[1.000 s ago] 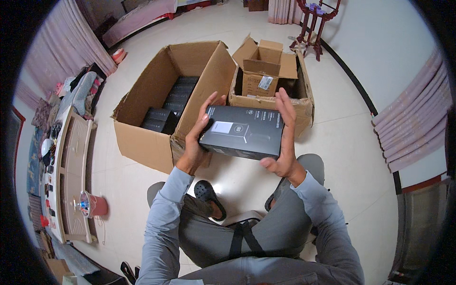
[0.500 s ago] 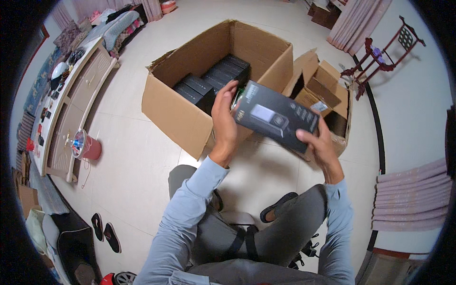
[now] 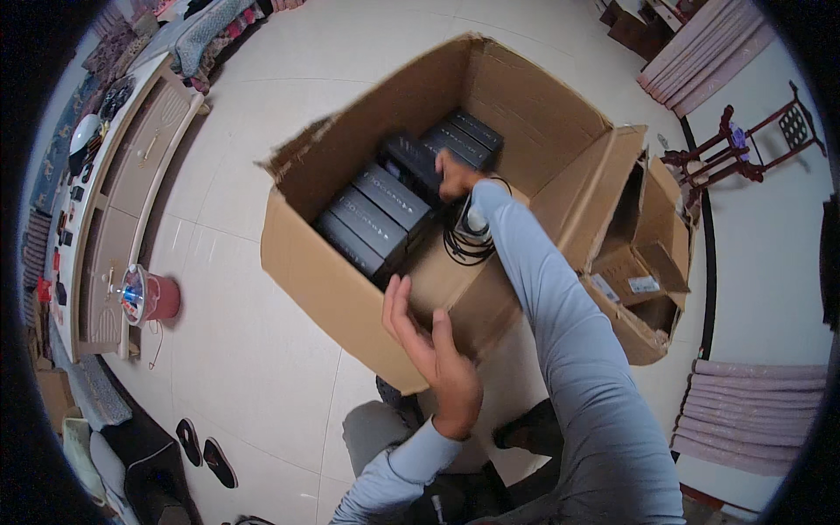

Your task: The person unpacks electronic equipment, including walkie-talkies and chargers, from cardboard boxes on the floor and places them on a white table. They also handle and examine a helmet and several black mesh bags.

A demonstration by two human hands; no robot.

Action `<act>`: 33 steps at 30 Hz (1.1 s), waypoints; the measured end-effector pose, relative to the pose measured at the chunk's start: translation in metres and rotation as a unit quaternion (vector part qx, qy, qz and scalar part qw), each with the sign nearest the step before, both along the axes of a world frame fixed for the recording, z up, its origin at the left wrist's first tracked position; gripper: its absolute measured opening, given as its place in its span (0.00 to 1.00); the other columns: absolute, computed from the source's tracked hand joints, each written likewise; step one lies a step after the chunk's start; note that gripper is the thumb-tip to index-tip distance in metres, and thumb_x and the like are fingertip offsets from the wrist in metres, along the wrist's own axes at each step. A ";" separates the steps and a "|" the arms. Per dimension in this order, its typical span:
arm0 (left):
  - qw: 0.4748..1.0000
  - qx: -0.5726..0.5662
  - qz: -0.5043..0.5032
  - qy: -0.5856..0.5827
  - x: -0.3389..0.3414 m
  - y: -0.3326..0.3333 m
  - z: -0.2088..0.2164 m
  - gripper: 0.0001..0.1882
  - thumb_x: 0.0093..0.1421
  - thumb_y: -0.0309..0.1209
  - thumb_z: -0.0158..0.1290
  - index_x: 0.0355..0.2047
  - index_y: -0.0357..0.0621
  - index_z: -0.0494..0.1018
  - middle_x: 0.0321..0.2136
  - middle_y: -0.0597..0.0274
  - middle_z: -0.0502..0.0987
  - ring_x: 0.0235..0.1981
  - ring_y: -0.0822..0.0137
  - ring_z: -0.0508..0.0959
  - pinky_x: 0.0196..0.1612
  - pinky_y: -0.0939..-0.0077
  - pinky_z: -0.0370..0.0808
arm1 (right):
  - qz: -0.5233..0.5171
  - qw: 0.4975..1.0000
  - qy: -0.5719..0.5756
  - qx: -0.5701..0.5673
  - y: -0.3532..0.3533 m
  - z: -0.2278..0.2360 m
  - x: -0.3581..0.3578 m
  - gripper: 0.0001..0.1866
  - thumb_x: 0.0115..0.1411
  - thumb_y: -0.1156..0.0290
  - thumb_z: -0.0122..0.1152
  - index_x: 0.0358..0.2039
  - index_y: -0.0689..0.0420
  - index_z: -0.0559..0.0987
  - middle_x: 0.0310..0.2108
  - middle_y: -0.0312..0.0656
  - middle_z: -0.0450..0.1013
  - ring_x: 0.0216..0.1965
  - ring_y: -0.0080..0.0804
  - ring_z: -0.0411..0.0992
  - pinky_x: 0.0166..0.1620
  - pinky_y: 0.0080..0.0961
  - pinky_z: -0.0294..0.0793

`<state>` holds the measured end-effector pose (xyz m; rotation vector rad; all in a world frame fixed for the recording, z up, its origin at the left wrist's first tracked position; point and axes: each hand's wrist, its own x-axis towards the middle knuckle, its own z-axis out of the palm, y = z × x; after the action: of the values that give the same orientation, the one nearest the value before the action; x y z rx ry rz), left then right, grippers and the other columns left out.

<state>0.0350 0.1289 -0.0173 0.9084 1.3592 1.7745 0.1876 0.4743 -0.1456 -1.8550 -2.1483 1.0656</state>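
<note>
1. Small boxes (image 3: 360, 229): black, marked with pale lettering.
2. Large carton (image 3: 328, 293): plain brown.
3. Cable (image 3: 453, 242): black.
4. Sleeves (image 3: 573, 332): pale blue-grey.
5. Bucket (image 3: 164, 297): pink.
6. Floor (image 3: 232, 341): off-white, with thin darker tile lines.
7. Curtain (image 3: 752, 416): dusty pink.
8. Wooden stand (image 3: 727, 155): dark reddish brown.

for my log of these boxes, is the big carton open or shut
Open: nothing covers the top of the big carton, so the black boxes and right hand inside are visible.
</note>
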 end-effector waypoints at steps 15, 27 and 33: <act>0.907 -0.082 -0.062 0.407 -0.048 0.030 -0.015 0.30 0.69 0.40 0.51 0.65 0.33 0.60 0.66 0.38 0.53 0.67 0.41 0.57 0.68 0.46 0.54 | -0.022 0.965 0.084 0.246 -0.163 0.104 -0.096 0.13 0.49 0.70 0.67 0.38 0.56 0.84 0.42 0.51 0.80 0.43 0.52 0.79 0.41 0.48 0.80; 0.787 -0.008 -0.498 0.365 0.108 0.096 -0.117 0.19 0.66 0.29 0.50 0.56 0.36 0.71 0.50 0.44 0.78 0.53 0.45 0.77 0.59 0.59 0.71 | -0.639 0.742 -0.185 0.081 -0.528 -0.038 0.283 0.45 0.55 0.57 0.71 0.66 0.66 0.61 0.52 0.59 0.73 0.54 0.53 0.73 0.54 0.41 0.75; 0.819 -0.193 -0.488 0.233 0.001 0.284 -0.281 0.24 0.62 0.38 0.57 0.52 0.33 0.72 0.45 0.46 0.78 0.47 0.52 0.79 0.52 0.59 0.76 | -0.611 0.787 -0.077 -0.023 -0.381 -0.015 0.208 0.37 0.50 0.64 0.70 0.60 0.58 0.69 0.44 0.59 0.77 0.45 0.60 0.77 0.47 0.56 0.77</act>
<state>0.0363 0.4133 -0.2978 1.4903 1.1141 0.4812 0.3953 0.0931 -0.1605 -2.6474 -0.5049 0.5967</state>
